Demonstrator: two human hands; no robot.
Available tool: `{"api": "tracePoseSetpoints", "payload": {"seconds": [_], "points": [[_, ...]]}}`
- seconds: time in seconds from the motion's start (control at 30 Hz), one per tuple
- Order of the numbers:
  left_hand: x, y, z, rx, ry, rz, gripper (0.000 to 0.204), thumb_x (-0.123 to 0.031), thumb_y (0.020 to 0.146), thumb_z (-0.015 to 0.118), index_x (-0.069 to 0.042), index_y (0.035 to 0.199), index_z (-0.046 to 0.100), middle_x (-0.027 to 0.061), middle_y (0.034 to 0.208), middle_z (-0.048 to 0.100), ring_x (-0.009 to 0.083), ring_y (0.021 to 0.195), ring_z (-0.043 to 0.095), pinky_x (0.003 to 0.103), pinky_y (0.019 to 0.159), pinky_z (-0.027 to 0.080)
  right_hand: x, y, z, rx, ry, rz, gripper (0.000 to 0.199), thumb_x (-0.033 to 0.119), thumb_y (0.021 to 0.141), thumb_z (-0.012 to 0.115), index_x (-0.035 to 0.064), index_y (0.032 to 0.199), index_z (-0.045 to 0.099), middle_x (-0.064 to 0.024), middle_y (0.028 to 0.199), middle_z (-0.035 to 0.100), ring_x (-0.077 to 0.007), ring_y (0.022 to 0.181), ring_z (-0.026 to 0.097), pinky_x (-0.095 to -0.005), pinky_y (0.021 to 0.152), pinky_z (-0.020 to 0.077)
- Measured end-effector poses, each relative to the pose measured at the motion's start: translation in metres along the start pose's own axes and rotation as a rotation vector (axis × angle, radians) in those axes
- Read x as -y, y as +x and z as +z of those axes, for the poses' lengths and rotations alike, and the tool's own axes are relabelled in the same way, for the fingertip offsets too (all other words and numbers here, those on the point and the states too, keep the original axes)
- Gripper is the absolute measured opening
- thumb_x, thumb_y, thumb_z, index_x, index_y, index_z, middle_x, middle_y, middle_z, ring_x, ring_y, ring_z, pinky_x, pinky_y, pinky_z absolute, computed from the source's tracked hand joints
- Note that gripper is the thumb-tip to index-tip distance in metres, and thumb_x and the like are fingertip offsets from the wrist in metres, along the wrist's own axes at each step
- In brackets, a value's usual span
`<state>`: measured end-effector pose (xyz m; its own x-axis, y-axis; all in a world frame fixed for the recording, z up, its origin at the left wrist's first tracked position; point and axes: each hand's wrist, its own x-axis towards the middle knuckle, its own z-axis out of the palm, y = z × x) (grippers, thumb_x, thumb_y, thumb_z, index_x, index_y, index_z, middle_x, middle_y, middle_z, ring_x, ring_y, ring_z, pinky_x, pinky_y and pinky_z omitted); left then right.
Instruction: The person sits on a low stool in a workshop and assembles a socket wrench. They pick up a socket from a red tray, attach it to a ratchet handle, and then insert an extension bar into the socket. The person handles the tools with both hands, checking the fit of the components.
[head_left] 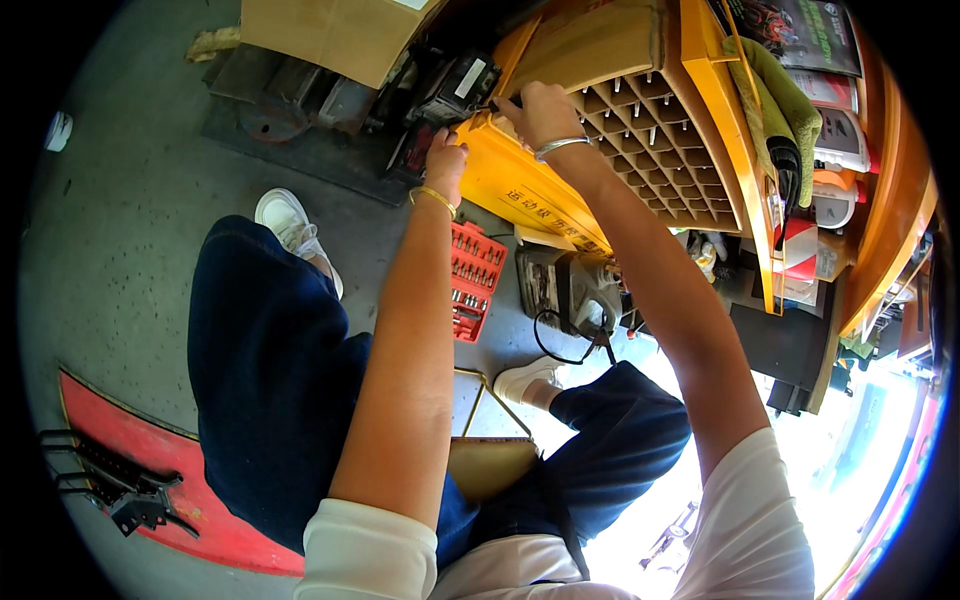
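Note:
A yellow panel [520, 185] with dark printing stands tilted in front of a divided cardboard carton [655, 135]. My left hand [446, 165], with a gold bracelet at its wrist, is closed with its fingers curled at the panel's upper left corner. Farther along the same top edge, my right hand [543, 115] bends its fingers down over the panel; a silver bangle circles that wrist. Its fingertips are partly hidden. Many small cells fill the carton, several with a pale tip showing. A brown cardboard flap [595, 45] lies over the carton's far part.
Below the panel, a red socket set case [473, 280] lies on the floor beside a grey machine part [570, 285]. Black batteries [460, 85] stand at the far left of it. Orange shelving [735, 130] with bottles rises right; a red board [130, 430] lies lower left.

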<state>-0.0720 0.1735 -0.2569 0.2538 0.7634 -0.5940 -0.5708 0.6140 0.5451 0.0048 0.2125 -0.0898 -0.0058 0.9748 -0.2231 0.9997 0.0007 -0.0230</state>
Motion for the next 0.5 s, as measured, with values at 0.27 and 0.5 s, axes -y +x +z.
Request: {"api": "tracePoseSetpoints", "payload": {"seconds": [0.27, 0.5], "points": [[-0.002, -0.004, 0.003, -0.029, -0.05, -0.041, 0.055, -0.002, 0.09, 0.051, -0.015, 0.141, 0.034, -0.0011, 0.141, 0.043, 0.0138, 0.117, 0.052, 0.031, 0.097, 0.041, -0.012, -0.005, 0.008, -0.077, -0.084, -0.306, 0.026, 0.023, 0.083, 0.065, 0.0022, 0.099, 0.067, -0.0241, 0.086, 0.065, -0.0393, 0.087, 0.064, -0.0441, 0.079, 0.0514], [-0.003, -0.003, 0.001, -0.027, -0.042, -0.032, 0.057, -0.002, 0.089, 0.051, -0.015, 0.141, 0.033, -0.0009, 0.139, 0.047, 0.0143, 0.116, 0.053, 0.031, 0.097, 0.041, -0.007, 0.001, 0.007, -0.067, -0.143, -0.205, 0.027, 0.025, 0.085, 0.063, -0.0007, 0.095, 0.067, -0.0256, 0.085, 0.065, -0.0398, 0.086, 0.064, -0.0446, 0.078, 0.0518]]}}
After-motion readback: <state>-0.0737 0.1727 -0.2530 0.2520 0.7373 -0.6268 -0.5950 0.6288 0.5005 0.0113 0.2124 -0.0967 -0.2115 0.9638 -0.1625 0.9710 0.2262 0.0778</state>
